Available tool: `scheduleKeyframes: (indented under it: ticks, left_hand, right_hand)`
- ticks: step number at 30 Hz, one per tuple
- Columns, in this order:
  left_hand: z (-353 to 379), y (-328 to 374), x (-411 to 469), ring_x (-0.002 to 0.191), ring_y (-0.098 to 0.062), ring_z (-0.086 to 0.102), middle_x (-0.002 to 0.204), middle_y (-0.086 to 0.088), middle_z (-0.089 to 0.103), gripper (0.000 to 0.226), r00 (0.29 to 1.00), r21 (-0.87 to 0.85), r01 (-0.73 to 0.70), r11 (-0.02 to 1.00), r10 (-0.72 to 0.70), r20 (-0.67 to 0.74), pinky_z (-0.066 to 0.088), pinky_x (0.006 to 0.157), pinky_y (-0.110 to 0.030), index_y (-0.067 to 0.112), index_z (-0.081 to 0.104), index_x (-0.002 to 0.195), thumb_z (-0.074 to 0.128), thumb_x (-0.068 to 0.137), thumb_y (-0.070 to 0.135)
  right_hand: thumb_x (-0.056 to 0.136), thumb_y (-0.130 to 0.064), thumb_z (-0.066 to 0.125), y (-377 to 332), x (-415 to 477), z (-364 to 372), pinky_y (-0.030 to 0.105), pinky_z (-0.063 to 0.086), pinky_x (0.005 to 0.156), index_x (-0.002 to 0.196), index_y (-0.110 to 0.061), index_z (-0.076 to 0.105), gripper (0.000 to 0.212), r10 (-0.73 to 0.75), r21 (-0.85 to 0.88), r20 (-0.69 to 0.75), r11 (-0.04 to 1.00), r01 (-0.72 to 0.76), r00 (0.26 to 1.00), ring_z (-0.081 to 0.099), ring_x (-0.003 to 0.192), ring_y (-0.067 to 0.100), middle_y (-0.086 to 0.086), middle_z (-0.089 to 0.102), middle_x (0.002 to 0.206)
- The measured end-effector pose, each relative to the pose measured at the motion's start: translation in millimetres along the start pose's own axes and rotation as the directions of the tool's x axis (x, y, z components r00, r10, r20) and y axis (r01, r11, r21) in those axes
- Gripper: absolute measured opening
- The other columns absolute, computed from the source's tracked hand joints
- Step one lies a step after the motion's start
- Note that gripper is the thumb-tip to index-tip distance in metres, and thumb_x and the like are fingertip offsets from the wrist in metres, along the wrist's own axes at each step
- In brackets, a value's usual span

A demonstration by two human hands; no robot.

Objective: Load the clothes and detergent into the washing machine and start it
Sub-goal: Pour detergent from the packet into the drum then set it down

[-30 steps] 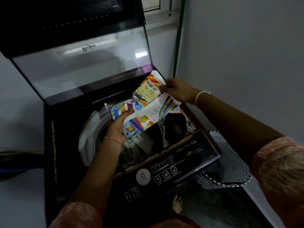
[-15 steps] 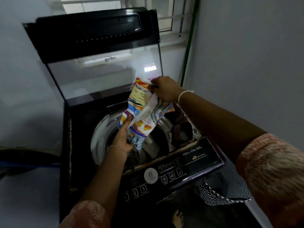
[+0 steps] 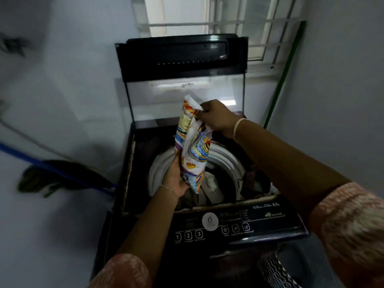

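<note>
Multicoloured detergent packet [image 3: 192, 154] stood near-upright over the drum [image 3: 226, 159]. Right hand [image 3: 216, 118] pinched its top; left hand [image 3: 175, 179] gripped its base, fingers hidden. Clothes [image 3: 213, 182] below dim, indistinct.

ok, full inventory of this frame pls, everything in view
washing machine: 1, black, centre, lid up
drum: 1, white rim, inside machine
clothes: several, dark and pale, in drum
detergent packet: 1, multicoloured, near-vertical over drum
control panel: 1, black, machine front
window: 1, white grille, behind lid
pole: 1, green, right of machine
hose: 1, blue, left of machine
zigzag fabric: 1, black-white, bottom right
left hand: 1, grips packet's lower part
right hand: 1, fingers pinch packet's top
</note>
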State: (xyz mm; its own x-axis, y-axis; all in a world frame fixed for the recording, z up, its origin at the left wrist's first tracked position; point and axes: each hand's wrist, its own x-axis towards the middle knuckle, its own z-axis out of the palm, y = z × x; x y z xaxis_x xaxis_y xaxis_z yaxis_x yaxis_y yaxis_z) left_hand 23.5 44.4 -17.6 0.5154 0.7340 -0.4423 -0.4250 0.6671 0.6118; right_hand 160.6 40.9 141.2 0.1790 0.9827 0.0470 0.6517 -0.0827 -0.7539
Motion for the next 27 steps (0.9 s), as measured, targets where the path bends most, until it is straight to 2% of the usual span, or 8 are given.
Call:
scheduleKeyframes:
  ticks: [5,9,12,16,18,20,22,27]
  left_hand:
    - [9,4,-38,0.133,-0.035,0.044,0.143,-0.011,0.047,0.059,0.970,0.125,-0.096,0.988,0.121,-0.209,0.037,0.109,-0.051,0.014,0.044,0.139,0.039,0.096,0.053]
    - [8,13,-80,0.133,-0.035,0.045,0.144,-0.014,0.046,0.060,0.927,0.171,-0.224,0.959,0.264,-0.267,0.040,0.107,-0.050,0.011,0.041,0.141,0.035,0.098,0.052]
    - [8,26,-116,0.132,-0.033,0.045,0.142,-0.010,0.049,0.068,0.886,0.137,-0.400,0.906,0.421,-0.193,0.036,0.111,-0.049,0.014,0.042,0.142,0.038,0.092,0.061]
    - [11,40,-179,0.125,-0.035,0.053,0.131,-0.021,0.057,0.071,0.706,0.100,-0.685,0.721,0.692,-0.153,0.039,0.109,-0.048,0.007,0.056,0.130,0.044,0.089,0.063]
    - [12,43,-215,0.115,-0.033,0.060,0.118,-0.022,0.065,0.064,0.518,0.293,-0.772,0.564,0.826,-0.225,0.046,0.102,-0.050,0.005,0.065,0.116,0.063,0.081,0.058]
    - [6,45,-251,0.096,-0.008,0.067,0.102,-0.005,0.071,0.043,0.291,0.631,-0.684,0.366,0.930,-0.224,0.055,0.084,-0.029,0.010,0.069,0.107,0.074,0.078,0.041]
    - [-1,45,-281,0.084,0.005,0.064,0.094,0.011,0.068,0.038,0.184,0.845,-0.493,0.205,0.974,-0.129,0.053,0.074,-0.015,0.017,0.069,0.106,0.081,0.072,0.030]
    - [-53,48,-336,0.091,-0.011,0.065,0.101,0.007,0.070,0.031,0.025,0.984,-0.067,0.163,0.987,-0.161,0.058,0.077,-0.038,0.027,0.071,0.101,0.075,0.073,0.038]
  right_hand:
    - [0.097,-0.013,0.051,-27,-10,14,0.038,0.054,0.069,0.100,0.007,0.065,0.025,-0.016,0.204,0.048,0.979,0.006,0.999,0.063,0.070,0.028,0.025,0.067,0.093]
    - [0.098,-0.011,0.050,-53,-24,26,0.025,0.047,0.053,0.100,0.008,0.062,0.022,0.009,0.447,0.097,0.893,-0.052,0.995,0.055,0.059,0.019,0.018,0.060,0.089]
    - [0.097,-0.009,0.050,-78,-35,42,0.031,0.049,0.060,0.084,0.002,0.060,0.019,-0.005,0.578,0.172,0.810,-0.097,0.985,0.056,0.059,0.021,0.019,0.058,0.086]
    - [0.097,-0.010,0.052,-109,-56,68,0.034,0.048,0.060,0.072,-0.007,0.056,0.025,-0.056,0.633,0.240,0.766,-0.112,0.969,0.057,0.063,0.023,0.014,0.057,0.077]
    - [0.097,-0.011,0.052,-124,-68,82,0.034,0.051,0.061,0.076,-0.005,0.059,0.022,-0.073,0.632,0.282,0.764,-0.128,0.957,0.060,0.071,0.026,0.015,0.059,0.082]
    - [0.098,-0.011,0.051,-140,-85,99,0.030,0.054,0.054,0.092,0.004,0.060,0.018,-0.080,0.643,0.344,0.746,-0.173,0.936,0.061,0.071,0.027,0.015,0.059,0.083]
    - [0.098,-0.009,0.049,-158,-104,115,0.024,0.053,0.042,0.104,0.002,0.057,0.015,-0.110,0.665,0.413,0.715,-0.216,0.904,0.059,0.064,0.024,0.014,0.059,0.080]
    - [0.098,0.000,0.044,-197,-149,157,0.023,0.053,0.039,0.109,0.004,0.052,0.014,-0.169,0.649,0.570,0.693,-0.314,0.804,0.057,0.064,0.021,0.019,0.057,0.090]
